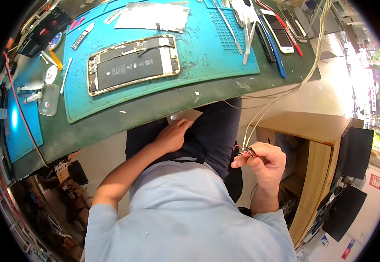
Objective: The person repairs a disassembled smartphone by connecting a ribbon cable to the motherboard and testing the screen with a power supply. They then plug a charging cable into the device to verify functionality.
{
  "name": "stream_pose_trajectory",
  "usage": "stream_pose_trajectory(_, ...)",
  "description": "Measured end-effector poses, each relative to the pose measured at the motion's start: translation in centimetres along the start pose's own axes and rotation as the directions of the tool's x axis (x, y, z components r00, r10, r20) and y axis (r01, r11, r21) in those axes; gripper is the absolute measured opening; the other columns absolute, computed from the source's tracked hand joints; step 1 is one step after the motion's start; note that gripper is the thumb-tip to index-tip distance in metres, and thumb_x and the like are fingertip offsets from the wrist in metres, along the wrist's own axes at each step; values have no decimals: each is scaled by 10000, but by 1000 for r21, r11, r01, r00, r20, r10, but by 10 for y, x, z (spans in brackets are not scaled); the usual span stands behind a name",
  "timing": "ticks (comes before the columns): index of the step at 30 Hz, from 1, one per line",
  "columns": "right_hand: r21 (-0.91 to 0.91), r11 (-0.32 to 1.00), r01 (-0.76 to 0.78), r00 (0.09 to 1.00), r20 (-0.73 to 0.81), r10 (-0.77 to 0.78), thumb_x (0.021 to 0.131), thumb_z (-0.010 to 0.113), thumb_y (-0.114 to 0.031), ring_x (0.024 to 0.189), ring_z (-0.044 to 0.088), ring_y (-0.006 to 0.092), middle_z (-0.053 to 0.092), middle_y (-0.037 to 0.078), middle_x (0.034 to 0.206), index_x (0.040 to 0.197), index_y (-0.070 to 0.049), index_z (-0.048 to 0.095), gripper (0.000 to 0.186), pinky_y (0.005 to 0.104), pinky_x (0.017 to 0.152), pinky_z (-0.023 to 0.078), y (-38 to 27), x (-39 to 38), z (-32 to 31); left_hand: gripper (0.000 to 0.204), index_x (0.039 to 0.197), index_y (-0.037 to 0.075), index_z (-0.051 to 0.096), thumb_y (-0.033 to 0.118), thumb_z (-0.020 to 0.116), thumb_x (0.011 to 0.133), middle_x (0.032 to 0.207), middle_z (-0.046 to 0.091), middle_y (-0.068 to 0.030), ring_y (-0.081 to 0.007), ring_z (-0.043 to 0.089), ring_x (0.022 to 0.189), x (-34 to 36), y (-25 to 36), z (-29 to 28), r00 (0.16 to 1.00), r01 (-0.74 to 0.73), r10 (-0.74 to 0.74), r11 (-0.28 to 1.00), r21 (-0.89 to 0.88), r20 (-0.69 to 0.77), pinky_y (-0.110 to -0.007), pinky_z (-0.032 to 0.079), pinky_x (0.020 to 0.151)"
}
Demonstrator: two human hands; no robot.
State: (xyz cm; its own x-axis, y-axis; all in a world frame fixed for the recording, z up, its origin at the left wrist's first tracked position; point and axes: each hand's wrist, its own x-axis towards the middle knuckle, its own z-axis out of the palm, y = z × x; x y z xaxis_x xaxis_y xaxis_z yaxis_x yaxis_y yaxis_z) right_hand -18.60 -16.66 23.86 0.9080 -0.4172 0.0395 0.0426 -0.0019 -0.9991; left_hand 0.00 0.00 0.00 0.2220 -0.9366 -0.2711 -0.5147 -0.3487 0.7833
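Observation:
My right hand (267, 163) is raised to the right of my lap. Its thumb and fingers pinch a bunch of thin wires (245, 151) with red, black and green ends. Pale cables (272, 106) run from this bunch up past the table's right side. Resting on my lap below the table edge, my left hand (172, 135) has its fingers laid over my thigh, and nothing shows in it. On the blue work mat (203, 72) lies an opened phone (131, 64) with its black battery and inner parts exposed. Neither hand touches it.
Tweezers (247, 39), a blue pen-like tool (273, 51) and a white phone (278, 32) lie at the table's right. A clear plastic box (49, 100) and cotton swab (66, 75) sit left. A wooden cabinet (305, 126) stands beside my right arm.

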Motion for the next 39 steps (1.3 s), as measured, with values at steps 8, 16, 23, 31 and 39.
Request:
stream_pose_trajectory(8,-678,729,-92,995,-32,96,907,753,-104,752,689,236,730,82,886,1040,-41,760,148,310,685,544,27,-9,-17,291,1186,50,625,74,596,897,1219,633,-134,-315,625,1201,-19,51,-1,973,-190,225,914,357,-57,-452,552,917)
stream_pose_trajectory(16,-930,364,-41,984,25,175,919,713,-214,964,701,306,741,77,981,1006,-105,784,157,406,865,553,142,8,-47,374,1067,33,754,-109,646,738,964,737,-105,-265,721,797,-84,134,-131,645,-522,570,815,250,-509,-359,600,678)
stream_pose_trajectory(23,-867,473,-155,969,-40,244,913,714,-228,963,698,319,741,93,1013,986,-90,788,172,424,880,553,155,12,-47,339,1119,18,725,-99,609,822,1052,687,-178,-336,674,890,-152,-46,-55,667,14,90,991,133,-740,-391,549,789)
stream_pose_trajectory(31,-885,411,-218,951,-99,291,910,707,-234,961,700,350,737,103,1024,1000,-110,791,175,453,850,561,162,19,-54,243,1209,-27,661,35,597,983,1100,683,-199,-319,682,949,-124,-284,33,449,722,-733,635,-276,-511,-387,545,837)
stream_pose_trajectory(39,-909,70,-411,768,-304,564,892,717,-268,1007,698,374,730,142,1118,1046,-130,791,219,470,881,565,133,16,-77,255,1221,-26,655,34,601,979,1118,678,-199,-321,677,970,-63,-307,13,327,835,-860,457,-307,-391,-389,540,853)
